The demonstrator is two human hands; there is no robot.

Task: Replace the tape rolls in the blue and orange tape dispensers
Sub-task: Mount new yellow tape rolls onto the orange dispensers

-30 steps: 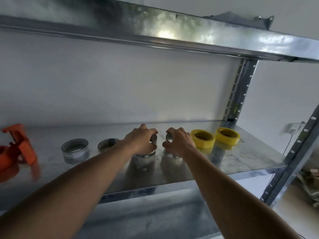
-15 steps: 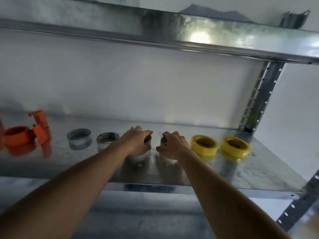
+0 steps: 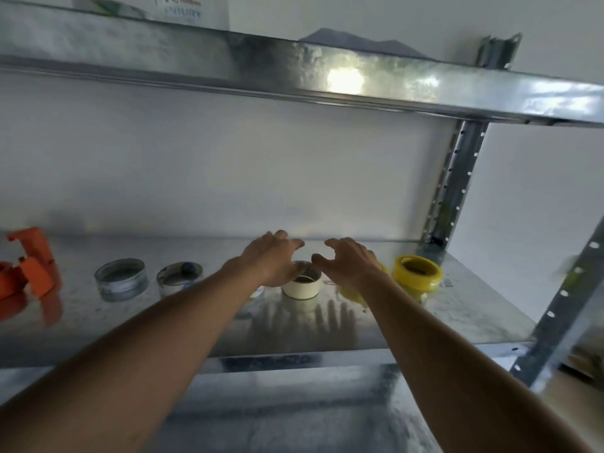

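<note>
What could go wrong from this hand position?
1. Both hands, left and right, hover open over the white tape roll; nothing is gripped, so a loose grab may slide it on the slick shelf.
2. The right wrist hides a yellow roll; pulling back could knock it.

Two bare forearms enter from the lower left and lower right of the frame and run up toward its middle. No sleeve covers either one as far as the frame edge. The left hand [image 3: 273, 256] and the right hand [image 3: 349, 259] are both bare, with no glove. The backs of both hands face the camera; fine detail of the fingers and nails is too blurred to tell.
</note>
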